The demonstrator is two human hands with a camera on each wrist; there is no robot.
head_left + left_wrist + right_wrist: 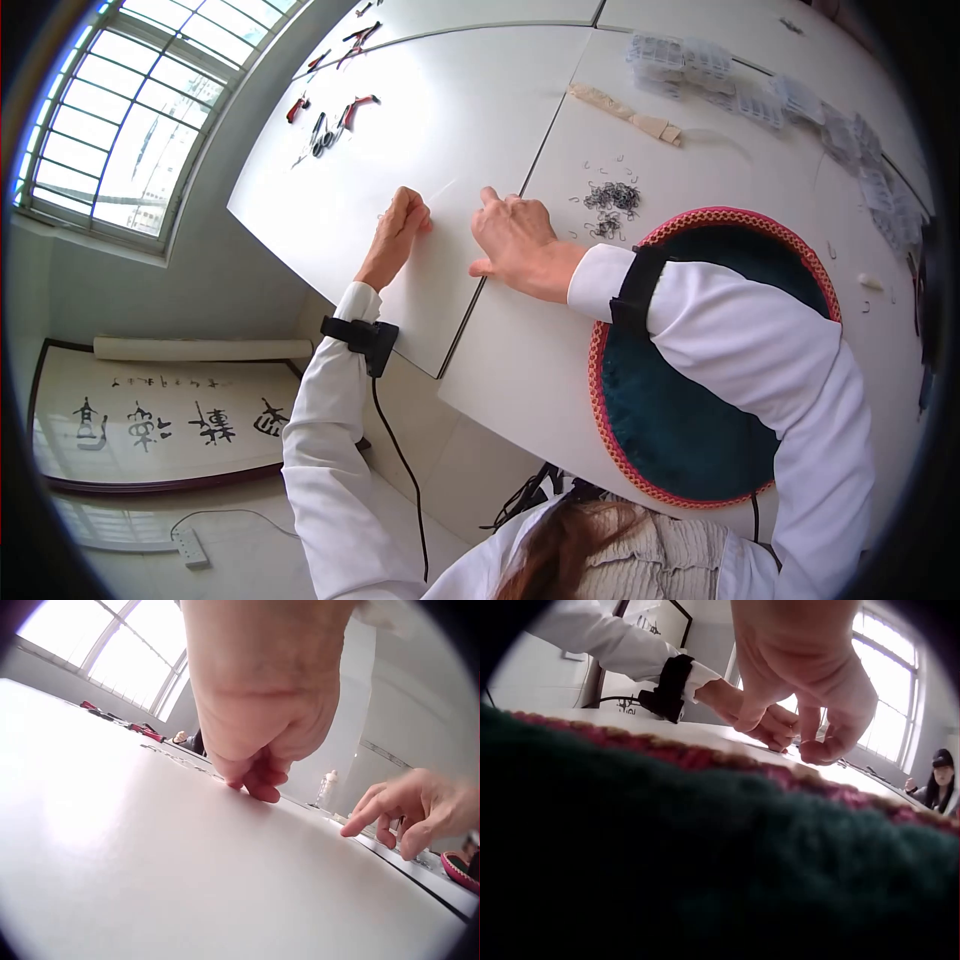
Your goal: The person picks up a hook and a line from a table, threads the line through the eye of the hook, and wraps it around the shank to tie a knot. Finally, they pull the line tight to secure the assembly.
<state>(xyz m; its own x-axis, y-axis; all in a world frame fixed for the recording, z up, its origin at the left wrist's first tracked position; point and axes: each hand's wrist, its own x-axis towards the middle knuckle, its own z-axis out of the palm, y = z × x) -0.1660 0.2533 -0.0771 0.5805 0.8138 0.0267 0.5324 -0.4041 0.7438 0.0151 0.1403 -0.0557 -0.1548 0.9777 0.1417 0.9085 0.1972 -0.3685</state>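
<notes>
Head view: relaxed right hand [518, 243] spans the seam [462, 328]; left hand [397, 236] curls inside the table edge [292, 250], chain [180, 759] at its fingers, pinch unclear.

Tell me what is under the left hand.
The white tabletop shows beneath the left hand, and in the left wrist view a thin strand leads up to its fingertips. Whatever the curled fingers cover, including the strand's end, cannot be seen.
</notes>
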